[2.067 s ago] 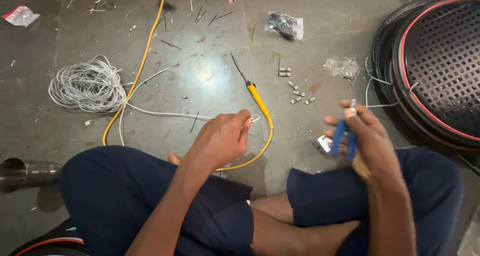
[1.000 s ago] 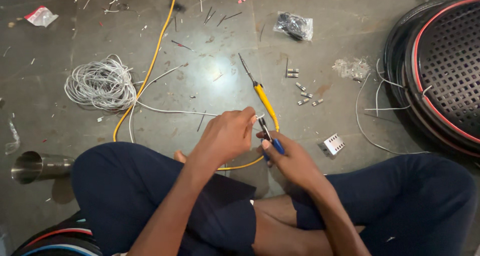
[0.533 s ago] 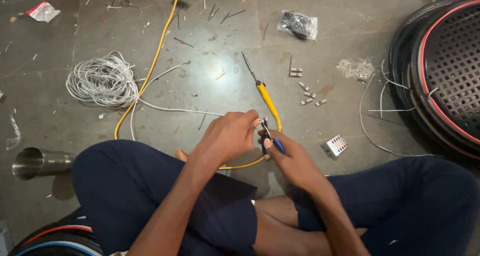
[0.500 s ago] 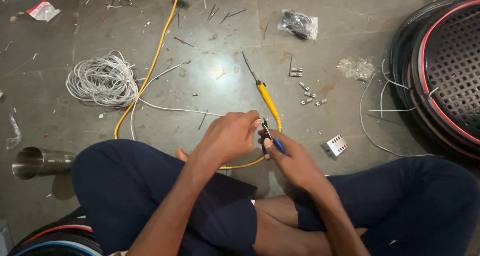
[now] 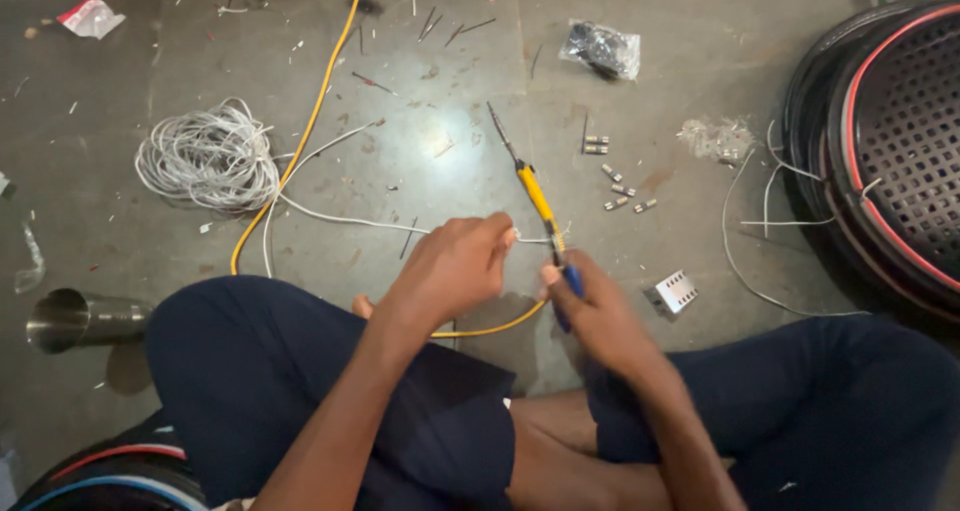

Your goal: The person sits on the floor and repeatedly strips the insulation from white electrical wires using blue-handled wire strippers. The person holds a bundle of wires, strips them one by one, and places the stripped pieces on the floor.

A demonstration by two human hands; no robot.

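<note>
Your left hand (image 5: 455,271) pinches the end of the white wire (image 5: 340,218), which runs away to the left of it across the floor (image 5: 420,161) toward the coil (image 5: 205,158). Your right hand (image 5: 600,316) is closed round a blue-handled tool (image 5: 568,276), prob. a cutter or stripper, w/ its tip right at the wire end between both hands. Can't tell if the tool's tip actually bites the wire; too small.

Looks like you're at the trim/strip step on that wire end. Next move calls for a firm pinch w/ the left, tool square to the wire, a light squeeze, then a pull away from the left hand.

Just beyond your right hand lies the yellow-handled screwdriver (image 5: 535,193); small connectors (image 5: 622,191) sit further out, a small metal part (image 5: 672,293) to its right.
</note>
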